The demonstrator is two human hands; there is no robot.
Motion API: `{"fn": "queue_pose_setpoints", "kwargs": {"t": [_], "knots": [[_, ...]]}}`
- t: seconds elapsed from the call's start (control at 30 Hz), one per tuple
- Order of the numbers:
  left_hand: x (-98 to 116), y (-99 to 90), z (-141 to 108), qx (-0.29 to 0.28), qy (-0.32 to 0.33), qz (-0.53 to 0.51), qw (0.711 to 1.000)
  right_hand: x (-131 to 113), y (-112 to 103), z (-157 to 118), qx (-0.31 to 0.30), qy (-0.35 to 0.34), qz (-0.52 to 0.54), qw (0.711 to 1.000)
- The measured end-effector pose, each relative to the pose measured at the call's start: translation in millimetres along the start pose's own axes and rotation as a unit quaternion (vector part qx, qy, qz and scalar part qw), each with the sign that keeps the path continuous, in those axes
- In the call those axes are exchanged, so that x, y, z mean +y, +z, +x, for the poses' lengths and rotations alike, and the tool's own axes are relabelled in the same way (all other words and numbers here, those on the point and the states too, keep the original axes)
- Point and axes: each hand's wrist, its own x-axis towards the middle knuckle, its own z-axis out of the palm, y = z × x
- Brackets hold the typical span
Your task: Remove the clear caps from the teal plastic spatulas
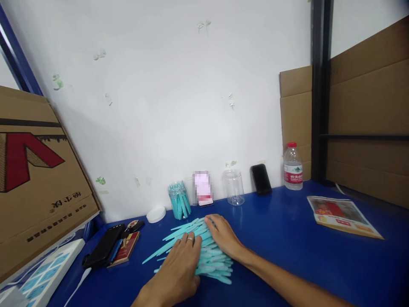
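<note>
A loose heap of slim turquoise plastic sticks [211,260] with flattened ends lies on the blue tabletop in the head view. My left hand [180,264] comes over the heap from the front, its bent fingers closed on some of the sticks and its thumb tucked low. A ring shows on one finger. Along the right edge of the pile, my right hand [225,236] rests with fingers stretched out and touching the sticks. Behind the heap, an open clear jar [179,200] stands upright, packed with similar turquoise sticks. To its right is another clear jar [234,187], with nothing visible inside.
A white lid [156,214], a lit phone [203,188] and a dark phone [261,179] are near the wall. A water bottle [293,168] and a printed packet [343,216] are right. Left are a black case [105,245], keys, a red box [126,248] and a power strip [47,273].
</note>
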Motion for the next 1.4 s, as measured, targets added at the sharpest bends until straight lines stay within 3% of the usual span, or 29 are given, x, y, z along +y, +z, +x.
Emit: {"fn": "queue_pose_setpoints", "kwargs": {"t": [0.23, 0.53, 0.73, 1.0, 1.23, 1.4], "knots": [[5.7, 8.4, 17.5, 0.024, 0.003, 0.016, 1.000, -3.5, -0.5, -0.8, 0.003, 0.013, -0.009, 1.000], [1.7, 20.7, 19.4, 0.051, -0.002, -0.006, 0.999, -10.7, -9.0, -1.2, -0.001, 0.026, -0.004, 1.000], [4.3, 18.3, 14.9, 0.043, -0.028, 0.006, 0.999, -10.8, -9.7, 1.1, 0.000, 0.024, 0.012, 1.000], [3.1, 8.1, 8.1, 0.022, -0.009, -0.023, 0.999, -12.9, -10.2, 0.7, -0.004, 0.036, 0.026, 0.999], [0.4, 9.1, 6.6, 0.024, 0.005, 0.005, 1.000, -11.5, -12.0, 4.1, -0.001, 0.070, 0.105, 0.992], [-1.3, 1.6, 3.0, 0.028, -0.007, -0.027, 0.999, 0.7, -19.0, 16.2, 0.041, 0.172, 0.254, 0.951]]}}
